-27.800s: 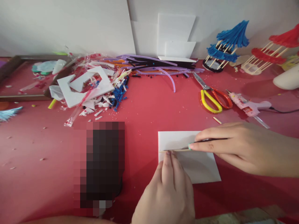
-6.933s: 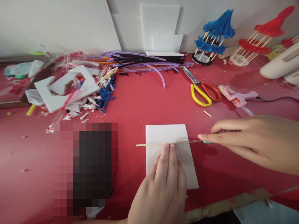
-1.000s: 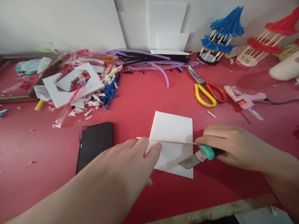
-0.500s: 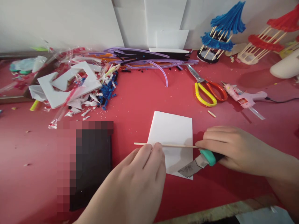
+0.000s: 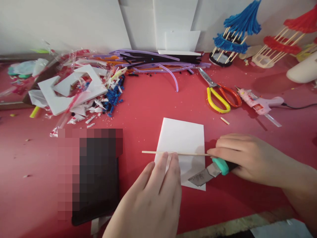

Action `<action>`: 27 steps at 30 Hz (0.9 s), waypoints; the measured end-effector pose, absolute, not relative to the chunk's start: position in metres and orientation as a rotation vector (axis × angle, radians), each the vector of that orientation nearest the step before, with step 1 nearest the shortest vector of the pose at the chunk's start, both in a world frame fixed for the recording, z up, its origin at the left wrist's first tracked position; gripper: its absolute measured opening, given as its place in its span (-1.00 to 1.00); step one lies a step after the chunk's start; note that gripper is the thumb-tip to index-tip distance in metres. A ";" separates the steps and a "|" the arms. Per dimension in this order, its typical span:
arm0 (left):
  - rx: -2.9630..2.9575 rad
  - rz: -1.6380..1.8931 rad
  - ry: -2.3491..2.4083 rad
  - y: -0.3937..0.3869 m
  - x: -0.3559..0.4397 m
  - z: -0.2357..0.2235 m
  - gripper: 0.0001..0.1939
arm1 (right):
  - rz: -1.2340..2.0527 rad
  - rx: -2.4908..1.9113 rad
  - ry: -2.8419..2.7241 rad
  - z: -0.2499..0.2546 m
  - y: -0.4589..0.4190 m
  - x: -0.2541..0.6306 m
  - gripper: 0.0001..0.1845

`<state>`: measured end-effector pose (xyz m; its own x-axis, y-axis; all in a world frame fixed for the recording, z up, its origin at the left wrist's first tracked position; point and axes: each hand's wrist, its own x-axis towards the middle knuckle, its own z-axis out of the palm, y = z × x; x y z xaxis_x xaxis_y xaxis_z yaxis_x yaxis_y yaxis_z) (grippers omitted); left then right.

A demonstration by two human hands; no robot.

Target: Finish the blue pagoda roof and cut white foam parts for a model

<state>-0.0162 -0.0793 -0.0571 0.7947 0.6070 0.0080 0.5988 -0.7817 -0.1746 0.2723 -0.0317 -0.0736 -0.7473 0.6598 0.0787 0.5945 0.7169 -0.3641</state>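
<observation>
A thin wooden stick (image 5: 193,154) lies crosswise over a white foam board (image 5: 183,137), its left end sticking out past the board. My left hand (image 5: 155,190) has its fingers stretched out, with the fingertips touching the stick near the board's left side; its thumb is hidden. At the board's right side my right hand (image 5: 241,158) is closed around a utility knife (image 5: 220,166) with a green and dark handle. The knife's blade points left and down over the board. The fingers of this hand also meet the stick's right end.
Scissors (image 5: 220,96), a pink glue gun (image 5: 260,100) and a short stick piece (image 5: 225,121) lie to the right. Blue (image 5: 229,43) and red (image 5: 279,46) stick-built models stand behind. Pipe cleaners (image 5: 158,61), foam scraps (image 5: 54,99) and a dark, partly pixelated object (image 5: 99,191) lie around.
My left hand has shifted slightly right along the stick, and its fingers have straightened and spread. My right hand, knife and stick have hardly moved.
</observation>
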 end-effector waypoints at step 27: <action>-2.816 0.090 -0.946 -0.079 -0.015 -0.057 -0.55 | 0.476 -1.063 -2.719 -0.074 -0.034 0.273 -0.61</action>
